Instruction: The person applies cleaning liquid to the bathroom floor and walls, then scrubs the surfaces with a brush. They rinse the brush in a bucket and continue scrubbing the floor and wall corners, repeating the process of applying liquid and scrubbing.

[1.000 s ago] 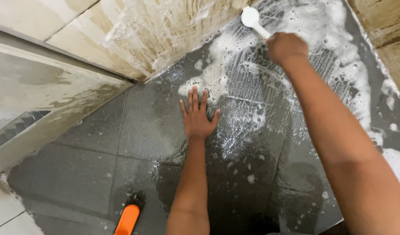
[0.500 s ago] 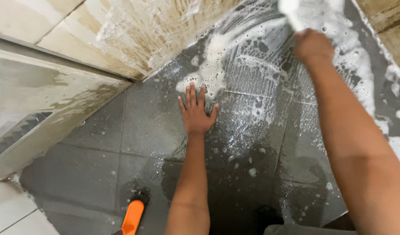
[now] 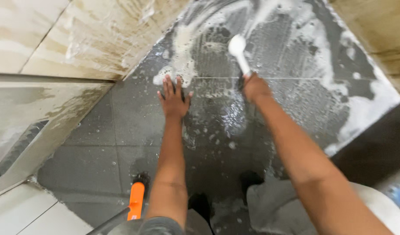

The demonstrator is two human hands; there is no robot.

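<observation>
Head view: a dark grey tiled floor (image 3: 95, 126) is seen from above, hemmed in by a stained beige wall (image 3: 91, 35) along its far left edge and another beige wall (image 3: 378, 39) at its far right edge. A pale raised ledge (image 3: 30, 117) closes off the left side. Open, mostly dry tile is left toward the near left corner, while the far half of the floor is covered in white soap foam (image 3: 182, 48).

The left hand (image 3: 174, 100) is laid flat on the wet tile, fingers spread wide, with nothing held, just beside the foam near the left wall's foot. The right hand (image 3: 253, 85) is closed around the handle of a white scrubbing brush (image 3: 237, 48), whose head is pressed into the foam near the middle of the far floor. An orange-handled brush (image 3: 136, 196) lies untouched near the floor's near edge, well apart from both hands.
</observation>
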